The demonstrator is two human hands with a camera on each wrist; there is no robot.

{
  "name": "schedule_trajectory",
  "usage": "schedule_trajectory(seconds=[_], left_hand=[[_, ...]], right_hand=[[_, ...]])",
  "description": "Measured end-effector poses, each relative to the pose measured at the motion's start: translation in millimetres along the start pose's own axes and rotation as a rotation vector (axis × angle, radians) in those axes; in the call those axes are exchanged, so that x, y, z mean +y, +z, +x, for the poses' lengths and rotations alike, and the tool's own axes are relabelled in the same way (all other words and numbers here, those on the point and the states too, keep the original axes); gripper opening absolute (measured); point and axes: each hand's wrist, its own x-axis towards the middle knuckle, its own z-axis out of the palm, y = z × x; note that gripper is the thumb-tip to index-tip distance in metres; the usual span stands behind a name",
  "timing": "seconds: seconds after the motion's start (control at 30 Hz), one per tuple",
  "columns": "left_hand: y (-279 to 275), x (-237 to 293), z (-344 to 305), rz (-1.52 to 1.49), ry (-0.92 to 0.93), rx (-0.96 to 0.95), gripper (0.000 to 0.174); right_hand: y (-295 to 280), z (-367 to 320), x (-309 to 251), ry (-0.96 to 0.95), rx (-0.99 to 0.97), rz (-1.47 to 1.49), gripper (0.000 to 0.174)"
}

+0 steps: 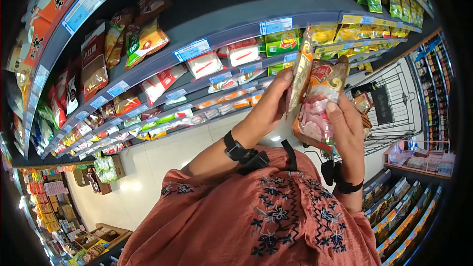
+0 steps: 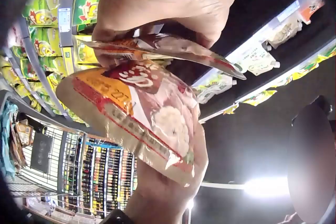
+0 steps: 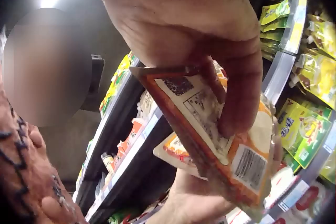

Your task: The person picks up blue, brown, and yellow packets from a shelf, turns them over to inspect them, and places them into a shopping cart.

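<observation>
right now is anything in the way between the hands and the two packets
Nothing visible is. The left hand pinches the thin packet directly, and the right hand grips the red packet, fingers on the wrappers.

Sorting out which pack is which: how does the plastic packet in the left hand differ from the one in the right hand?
The slim orange plastic packet in the left hand stands edge-on to the head camera; the red-and-orange plastic packet in the right hand shows its broad face. The slim packet sits higher; the red-and-orange packet sits lower, with pale contents showing through. Both are glossy pouches held upright.
</observation>
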Motion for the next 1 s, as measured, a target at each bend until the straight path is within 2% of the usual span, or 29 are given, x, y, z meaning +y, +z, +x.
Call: schedule_trajectory(seconds=[0.07, 0.13, 0.23, 0.27, 0.4, 0.47, 0.57, 0.7, 0.8, 0.9, 1.0], left_hand=[[-12, 7, -6, -0.114, -0.053, 0.000, 0.045], [-44, -9, -13, 0.358, 0.293, -0.035, 0.044], [-53, -1, -16, -0.011, 0.122, 0.009, 0.043], [-51, 3, -17, -0.045, 0.136, -0.032, 0.044], [-44, 18, -19, -0.478, 0.023, -0.047, 0.051], [-43, 16, -19, -0.303, 0.089, 0.051, 0.045], [-48, 13, -20, -0.206, 0.121, 0.119, 0.050], [-51, 17, -18, -0.469, 0.056, -0.006, 0.048], [-48, 14, -17, -0.468, 0.098, -0.065, 0.049], [-49, 6, -17, -0.215, 0.201, -0.040, 0.048], [-51, 3, -17, -0.302, 0.156, -0.024, 0.049]], right_hand=[[-3, 0, -6, 0.143, 0.037, 0.210, 0.028], [-6, 0, -15, 0.222, 0.106, 0.326, 0.033], [-18, 3, 0, 0.291, 0.101, 0.427, 0.037], [-15, 9, 1, 0.293, 0.145, 0.539, 0.039], [-15, 15, 26, 0.254, 0.172, 0.515, 0.041], [-12, 16, 32, 0.247, 0.184, 0.518, 0.041], [-10, 19, 37, 0.308, 0.192, 0.600, 0.037], [-10, 18, 42, 0.345, 0.202, 0.619, 0.032], [-10, 19, 48, 0.366, 0.243, 0.612, 0.032], [-14, 18, 55, 0.373, 0.233, 0.578, 0.033], [-15, 17, 56, 0.353, 0.246, 0.573, 0.036]])
